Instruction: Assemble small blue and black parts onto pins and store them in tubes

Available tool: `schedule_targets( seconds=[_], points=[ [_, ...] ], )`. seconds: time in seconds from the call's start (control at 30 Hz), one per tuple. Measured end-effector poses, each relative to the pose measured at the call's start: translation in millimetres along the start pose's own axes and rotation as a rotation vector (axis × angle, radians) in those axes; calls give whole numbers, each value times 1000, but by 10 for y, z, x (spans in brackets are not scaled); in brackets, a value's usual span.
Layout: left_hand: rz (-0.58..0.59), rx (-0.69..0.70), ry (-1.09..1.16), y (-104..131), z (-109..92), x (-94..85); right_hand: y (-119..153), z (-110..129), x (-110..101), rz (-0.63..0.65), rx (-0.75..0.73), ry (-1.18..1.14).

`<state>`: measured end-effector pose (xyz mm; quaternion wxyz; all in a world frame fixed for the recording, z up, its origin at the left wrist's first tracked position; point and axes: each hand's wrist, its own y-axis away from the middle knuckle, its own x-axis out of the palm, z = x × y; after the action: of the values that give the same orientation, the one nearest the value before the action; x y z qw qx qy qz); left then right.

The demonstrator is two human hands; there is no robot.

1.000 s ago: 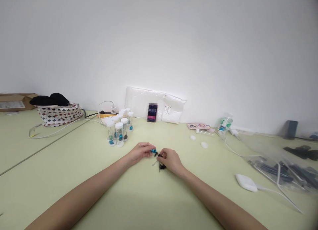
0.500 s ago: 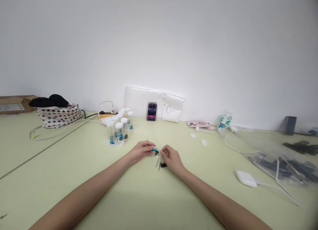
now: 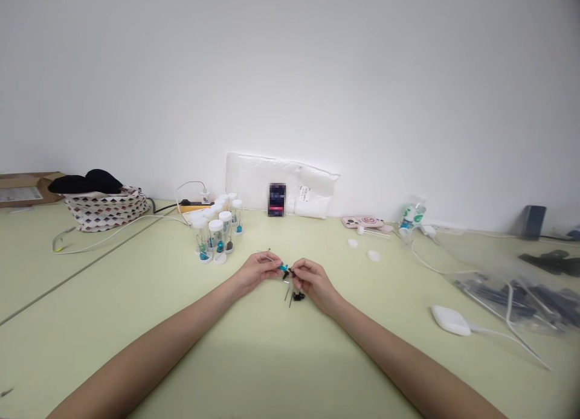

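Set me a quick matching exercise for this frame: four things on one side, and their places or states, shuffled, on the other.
Things:
1. blue piece
2. cluster of white-capped tubes
3. patterned basket
4. pink phone

Places or states:
A. has a black item on top
B. lying right of the white package
C. held in the left hand
D. standing upright, caps on

Pairs: 1-C, 2-D, 3-A, 4-B
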<state>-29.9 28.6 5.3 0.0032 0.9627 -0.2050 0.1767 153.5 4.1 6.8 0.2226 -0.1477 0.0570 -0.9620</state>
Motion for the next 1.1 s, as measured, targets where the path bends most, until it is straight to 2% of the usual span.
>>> schedule_targets(
  seconds=[0.33, 0.63, 0.83, 1.1],
  points=[
    [4, 2, -5, 18, -16, 15, 3, 58, 23, -62, 9, 95],
    [11, -16, -30, 11, -18, 2, -13, 24, -27, -51, -13, 123],
    [1, -13, -36, 20, -19, 0, -21, 21, -29, -88, -44, 209],
    [5, -38, -33, 32, -33, -8, -16, 21, -45, -66, -79, 317]
  ],
)
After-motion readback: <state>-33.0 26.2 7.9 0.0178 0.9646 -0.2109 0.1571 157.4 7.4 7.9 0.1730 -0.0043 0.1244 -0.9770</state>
